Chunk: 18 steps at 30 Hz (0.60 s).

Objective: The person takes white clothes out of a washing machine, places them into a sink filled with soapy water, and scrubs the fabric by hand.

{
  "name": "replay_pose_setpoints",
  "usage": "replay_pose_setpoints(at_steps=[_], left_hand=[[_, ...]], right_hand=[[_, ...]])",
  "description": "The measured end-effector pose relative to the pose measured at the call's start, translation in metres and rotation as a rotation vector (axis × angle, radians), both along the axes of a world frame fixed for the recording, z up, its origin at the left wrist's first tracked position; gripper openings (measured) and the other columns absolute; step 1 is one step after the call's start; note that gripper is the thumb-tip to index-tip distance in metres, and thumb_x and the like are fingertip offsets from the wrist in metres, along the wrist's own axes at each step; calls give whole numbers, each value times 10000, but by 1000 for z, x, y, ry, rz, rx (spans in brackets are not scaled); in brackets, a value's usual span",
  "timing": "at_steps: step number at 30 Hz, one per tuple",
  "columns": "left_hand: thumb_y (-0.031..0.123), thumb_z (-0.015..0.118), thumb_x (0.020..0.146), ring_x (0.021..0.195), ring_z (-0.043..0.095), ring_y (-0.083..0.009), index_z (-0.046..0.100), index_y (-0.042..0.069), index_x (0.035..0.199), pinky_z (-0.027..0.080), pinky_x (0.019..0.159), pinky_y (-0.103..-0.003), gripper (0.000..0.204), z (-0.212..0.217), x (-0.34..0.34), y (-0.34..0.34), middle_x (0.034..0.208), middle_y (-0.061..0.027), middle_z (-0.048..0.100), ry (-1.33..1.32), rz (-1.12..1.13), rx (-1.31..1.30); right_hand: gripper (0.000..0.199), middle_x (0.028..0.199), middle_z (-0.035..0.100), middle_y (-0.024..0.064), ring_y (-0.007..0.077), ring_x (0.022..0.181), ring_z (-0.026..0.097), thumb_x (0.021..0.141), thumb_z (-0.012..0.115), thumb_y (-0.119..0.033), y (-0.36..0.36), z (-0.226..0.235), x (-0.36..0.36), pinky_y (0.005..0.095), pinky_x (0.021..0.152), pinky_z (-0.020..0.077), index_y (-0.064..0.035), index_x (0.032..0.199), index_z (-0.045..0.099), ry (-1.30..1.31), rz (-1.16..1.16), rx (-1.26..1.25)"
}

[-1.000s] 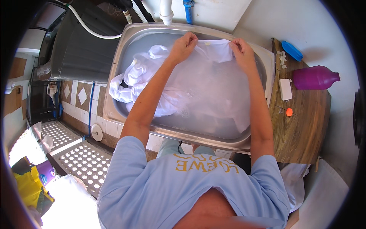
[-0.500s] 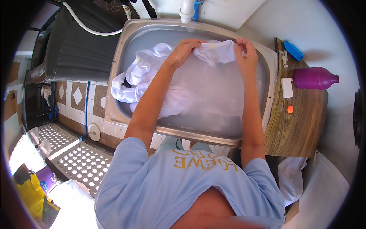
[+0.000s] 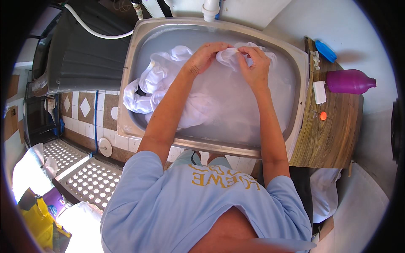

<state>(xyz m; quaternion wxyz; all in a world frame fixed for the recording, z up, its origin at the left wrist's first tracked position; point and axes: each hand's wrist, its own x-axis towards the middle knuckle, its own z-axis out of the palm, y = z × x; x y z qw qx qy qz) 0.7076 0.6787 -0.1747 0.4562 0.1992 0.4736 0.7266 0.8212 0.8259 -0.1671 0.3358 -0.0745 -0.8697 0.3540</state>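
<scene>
A white cloth (image 3: 228, 57) with a yellowish stain is held up at the far middle of a metal sink (image 3: 298, 126). My left hand (image 3: 205, 58) pinches its left end. Close beside it, my right hand (image 3: 255, 65) grips the cloth with thumb and fingertips, and part of the cloth spreads out behind that hand. The sink holds cloudy water (image 3: 240, 109). More white fabric (image 3: 158, 78) lies bunched in the water on the left, partly hidden by my left forearm.
On the right, a wooden top (image 3: 329, 135) carries a purple bottle (image 3: 349, 82), a white block-like item (image 3: 319, 92), an orange cap (image 3: 323, 115) and a blue brush-like object (image 3: 325, 51). A white pipe (image 3: 210, 10) hangs over the sink's far rim. A dark ribbed bin-like object (image 3: 88, 55) stands left.
My right hand has moved left toward my left hand and taken hold of the cloth nearer its middle. The stretched cloth is now gathered between the hands.
</scene>
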Motion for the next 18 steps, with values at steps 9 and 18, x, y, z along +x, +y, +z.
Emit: replay_pose_setpoints(at_steps=[9,18], left_hand=[[95,558,822,952,536,-120,599,8,1080,398,901,-269,275,-18,1,4,998,-28,608,219,68,-39],[73,565,813,888,551,-116,612,-12,1038,420,838,-243,244,-4,2,2,927,-35,623,83,120,-78]], right_hand=[[58,777,617,65,231,717,589,749,651,-75,7,-14,-4,332,637,438,-71,807,644,41,30,-8],[110,843,633,93,153,755,596,798,640,-120,154,56,52,259,697,465,-43,876,643,96,-392,-85]])
